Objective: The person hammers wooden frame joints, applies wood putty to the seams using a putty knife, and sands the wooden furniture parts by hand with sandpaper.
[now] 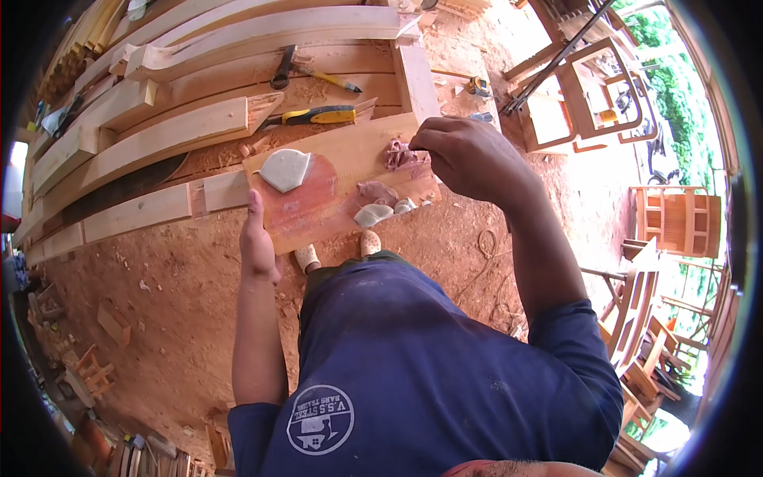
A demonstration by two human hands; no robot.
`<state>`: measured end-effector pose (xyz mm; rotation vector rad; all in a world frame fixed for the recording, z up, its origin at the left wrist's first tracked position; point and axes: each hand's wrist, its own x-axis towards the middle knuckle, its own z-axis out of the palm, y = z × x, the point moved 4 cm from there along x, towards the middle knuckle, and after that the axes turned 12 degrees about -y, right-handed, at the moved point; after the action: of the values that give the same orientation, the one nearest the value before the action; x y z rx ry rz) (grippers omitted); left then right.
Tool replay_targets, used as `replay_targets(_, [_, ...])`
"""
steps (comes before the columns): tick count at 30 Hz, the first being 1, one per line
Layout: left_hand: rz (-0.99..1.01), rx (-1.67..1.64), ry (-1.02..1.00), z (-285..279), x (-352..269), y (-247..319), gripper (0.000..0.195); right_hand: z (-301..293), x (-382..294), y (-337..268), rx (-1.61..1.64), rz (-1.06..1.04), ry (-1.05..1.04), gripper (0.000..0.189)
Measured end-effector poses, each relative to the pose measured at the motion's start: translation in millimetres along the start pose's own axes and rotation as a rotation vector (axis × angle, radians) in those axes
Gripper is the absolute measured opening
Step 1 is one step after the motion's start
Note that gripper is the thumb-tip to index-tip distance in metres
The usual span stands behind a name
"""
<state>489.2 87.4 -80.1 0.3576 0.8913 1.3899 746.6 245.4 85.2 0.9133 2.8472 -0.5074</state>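
Note:
My left hand (259, 244) grips the left end of a flat wooden board (351, 155), thumb along its edge. A smooth off-white lump of paste (285, 170) lies near that end, on a reddish smear. Toward the right end sit a reddish-brown streaky dab of paste (400, 154), a pinkish-brown patch (377, 193) and smaller off-white lumps (374, 214) by the near edge. Over the board's right end, my right hand (471, 156) is bent down with its fingers pinched beside the reddish-brown dab; a thin thing seems to be between the fingertips, not clear enough to name.
Beyond the board are long wooden beams (268, 36), a hammer (284, 67), a yellow-handled chisel (334, 80), a yellow and black utility knife (318, 114) and a tape measure (478, 86). A cord (487, 244) lies on the shaving-strewn ground. Wooden chair frames (602, 89) stand at right.

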Motion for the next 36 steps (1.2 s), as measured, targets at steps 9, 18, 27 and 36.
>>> replay_targets(9, [0.004, 0.011, -0.001, 1, 1, -1, 0.078, -1, 2, 2, 0.0, 0.005, -0.012, 0.022])
replay_targets(18, [0.007, 0.003, 0.025, 3, 0, -1, 0.076, 15, 10, 6, 0.012, 0.045, -0.08, 0.029])
replay_targets(27, [0.06, -0.039, 0.076, 7, 1, -2, 0.066, 13, 32, 11, 0.031, 0.124, -0.297, 0.021])
replay_targets(36, [0.132, -0.042, 0.159, 8, 3, -3, 0.063, 6, 42, 17, 0.086, 0.169, -0.332, 0.022])
